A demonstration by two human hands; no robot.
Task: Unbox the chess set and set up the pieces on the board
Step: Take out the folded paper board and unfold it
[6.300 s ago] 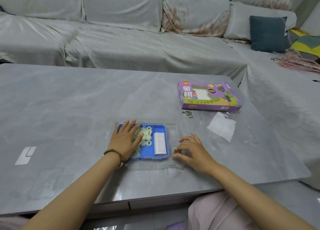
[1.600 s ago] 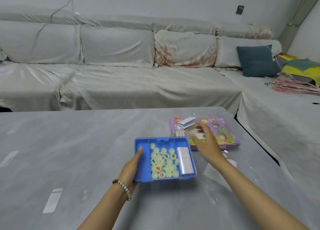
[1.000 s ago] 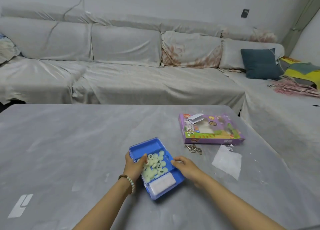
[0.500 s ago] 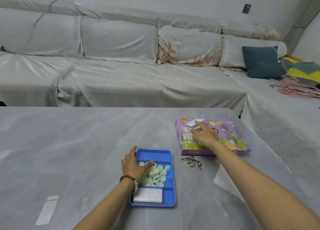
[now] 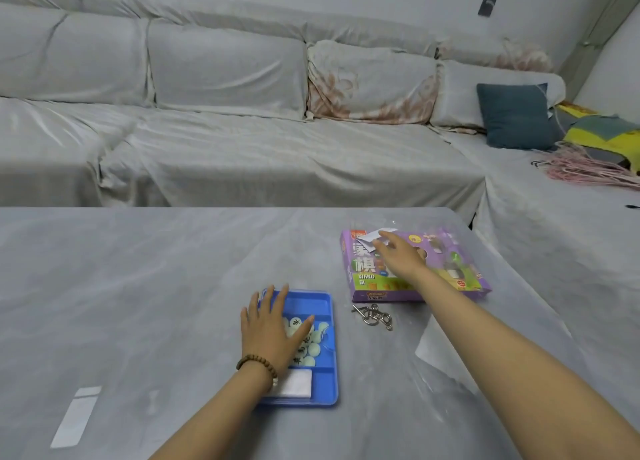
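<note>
Left hand (image 5: 273, 324) is down flat on the blue tray (image 5: 325, 383), fingers straight and spread, palm covering the pale round pieces (image 5: 313, 349), nothing gripped. The tray lies near the middle of the worktop (image 5: 138, 286), well in from every edge. A white flat packet (image 5: 294, 383) fills its near compartment, partly under the wrist and its bead bracelet (image 5: 258, 364).

Right hand (image 5: 398, 257) is stretched out over the purple box (image 5: 467, 279), fingers loosely extended. The tips are at a folded white paper (image 5: 372, 236) on the box's far left corner. It's blurred, and I can't make out a pinch.

The box sits far right, close to the worktop's right edge and not far from its far corner. Left of the tray the grey surface runs wide, with a white strip (image 5: 76, 416) near the front.

Between tray and box lies a tangle of metal rings (image 5: 372, 316), just beside the box's near edge. A pale sheet (image 5: 433, 349) lies partly under the right forearm.

Beyond the far edge a covered sofa (image 5: 242, 130) wraps round to the right, with a dark blue cushion (image 5: 516, 120), yellow cloth (image 5: 609, 134) and pink cords (image 5: 588, 169).

The box reads "XIANG QI" under large Chinese characters. The pieces carry dark characters too small to read.
</note>
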